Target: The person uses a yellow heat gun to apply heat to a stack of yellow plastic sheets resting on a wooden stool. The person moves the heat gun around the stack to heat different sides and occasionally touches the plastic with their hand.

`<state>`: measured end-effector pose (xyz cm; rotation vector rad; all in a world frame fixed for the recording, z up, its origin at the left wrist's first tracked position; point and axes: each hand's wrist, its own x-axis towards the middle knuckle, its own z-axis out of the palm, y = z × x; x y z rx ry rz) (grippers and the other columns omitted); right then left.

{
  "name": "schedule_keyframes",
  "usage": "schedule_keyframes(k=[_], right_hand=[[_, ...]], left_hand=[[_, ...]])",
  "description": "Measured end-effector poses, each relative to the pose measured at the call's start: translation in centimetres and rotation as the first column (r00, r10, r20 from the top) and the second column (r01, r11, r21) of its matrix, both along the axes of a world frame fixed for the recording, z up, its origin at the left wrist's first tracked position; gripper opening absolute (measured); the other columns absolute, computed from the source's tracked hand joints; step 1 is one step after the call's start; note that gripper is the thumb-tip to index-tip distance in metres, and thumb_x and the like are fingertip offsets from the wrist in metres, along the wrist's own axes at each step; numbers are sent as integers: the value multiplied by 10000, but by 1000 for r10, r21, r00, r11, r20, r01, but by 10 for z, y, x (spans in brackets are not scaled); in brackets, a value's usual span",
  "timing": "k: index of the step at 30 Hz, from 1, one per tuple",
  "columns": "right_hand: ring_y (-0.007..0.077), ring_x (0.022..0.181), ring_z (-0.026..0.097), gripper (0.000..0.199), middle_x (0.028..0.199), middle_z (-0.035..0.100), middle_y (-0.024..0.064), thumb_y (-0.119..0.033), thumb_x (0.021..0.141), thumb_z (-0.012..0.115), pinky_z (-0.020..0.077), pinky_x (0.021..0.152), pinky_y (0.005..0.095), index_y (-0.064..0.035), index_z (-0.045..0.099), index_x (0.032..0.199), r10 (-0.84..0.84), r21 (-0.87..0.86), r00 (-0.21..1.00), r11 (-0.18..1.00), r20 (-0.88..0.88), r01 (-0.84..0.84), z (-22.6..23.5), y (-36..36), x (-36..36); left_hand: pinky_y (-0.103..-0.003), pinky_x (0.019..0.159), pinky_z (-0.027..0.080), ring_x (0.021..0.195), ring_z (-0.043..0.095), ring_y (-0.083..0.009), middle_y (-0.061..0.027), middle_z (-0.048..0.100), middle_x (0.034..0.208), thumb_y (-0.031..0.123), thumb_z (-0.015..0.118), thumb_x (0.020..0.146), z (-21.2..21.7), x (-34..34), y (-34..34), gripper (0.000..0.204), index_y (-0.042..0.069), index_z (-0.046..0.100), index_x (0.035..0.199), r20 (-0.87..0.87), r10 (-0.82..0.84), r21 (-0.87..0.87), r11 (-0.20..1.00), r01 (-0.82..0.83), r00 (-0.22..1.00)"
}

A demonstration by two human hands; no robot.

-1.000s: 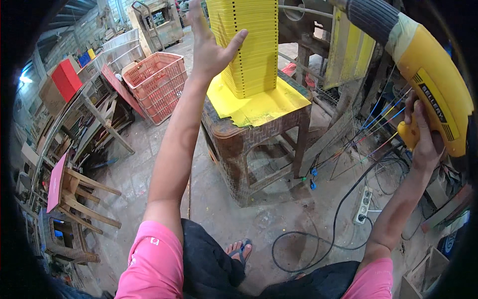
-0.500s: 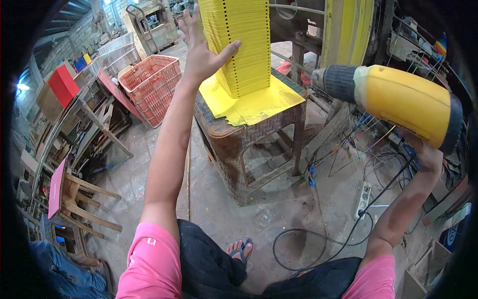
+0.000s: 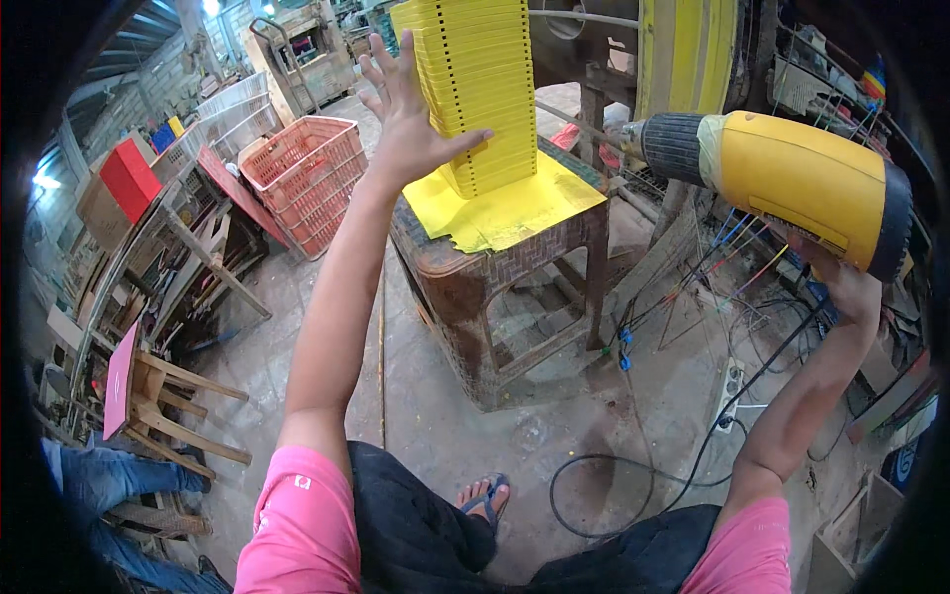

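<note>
A tall stack of yellow sheets (image 3: 487, 99), with rows of dark slots down its edges, stands on a ragged yellow sheet (image 3: 515, 220). Both rest on a worn brown stool (image 3: 457, 287). At the stack's left side is my left hand (image 3: 411, 134), fingers spread and thumb reaching across the front; whether it touches, I cannot tell. My right hand (image 3: 849, 289) grips a yellow heat gun (image 3: 797, 178) with a black rear cap, its grip partly hidden under the body. The nozzle points left toward the stack, apart from it. A black cord (image 3: 762, 371) hangs from the gun.
The cord loops over the floor near a white power strip (image 3: 730, 394). Red plastic crates (image 3: 309, 183) stand at the far left, with a small pink-topped wooden stool (image 3: 124, 381) nearer. Another person's jeans-clad legs (image 3: 129, 480) show at lower left. Loose wires lie right of the brown stool.
My left hand has moved lower and slightly right along the stack. The heat gun has shifted slightly up. At lower left, the other person's legs have changed position.
</note>
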<state>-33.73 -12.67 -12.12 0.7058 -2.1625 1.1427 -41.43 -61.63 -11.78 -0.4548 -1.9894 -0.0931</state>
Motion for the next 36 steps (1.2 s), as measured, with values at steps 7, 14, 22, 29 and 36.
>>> schedule_keyframes(k=[7, 14, 22, 29, 36], right_hand=[[188, 996, 625, 521, 1118, 636, 80, -43, 728, 795, 544, 831, 352, -36, 573, 1199, 67, 56, 989, 996, 128, -75, -6, 14, -12], [159, 950, 645, 419, 1048, 689, 62, -6, 698, 804, 530, 803, 318, -46, 659, 1090, 120, -36, 981, 993, 150, -116, -8, 7, -9], [163, 937, 654, 389, 1040, 694, 62, -5, 709, 794, 533, 796, 312, -36, 668, 1076, 136, -22, 985, 991, 104, -135, -8, -10, -4], [164, 931, 655, 333, 1017, 699, 56, -22, 755, 761, 528, 797, 299, -33, 667, 1074, 22, 33, 999, 999, -34, -21, 2, -24, 2], [129, 749, 602, 237, 907, 667, 67, -42, 832, 708, 487, 664, 258, 6, 638, 1054, 160, -299, 969, 930, -189, -212, 2, -37, -11]], left_hand=[[-731, 994, -92, 1340, -303, -482, -247, -251, 1505, 571, 807, 598, -2, 6, 4, 1358, 196, -139, 1498, 52, 13, 96, 995, -18, 999], [-731, 990, -96, 1336, -303, -490, -253, -255, 1502, 585, 797, 603, -2, -2, 2, 1356, 200, -148, 1495, 26, 22, 90, 996, -24, 999], [-746, 981, -76, 1335, -301, -495, -269, -258, 1494, 613, 780, 609, -4, -3, 2, 1346, 204, -147, 1494, 43, 10, 143, 990, -16, 999], [-751, 976, -78, 1335, -280, -514, -265, -253, 1497, 635, 768, 609, -1, -2, -3, 1336, 209, -134, 1497, 57, -7, 162, 987, -2, 998], [-712, 1004, -103, 1346, -287, -485, -267, -226, 1507, 626, 760, 627, 1, -3, -10, 1312, 187, -112, 1503, 75, 19, 97, 995, -27, 997]])
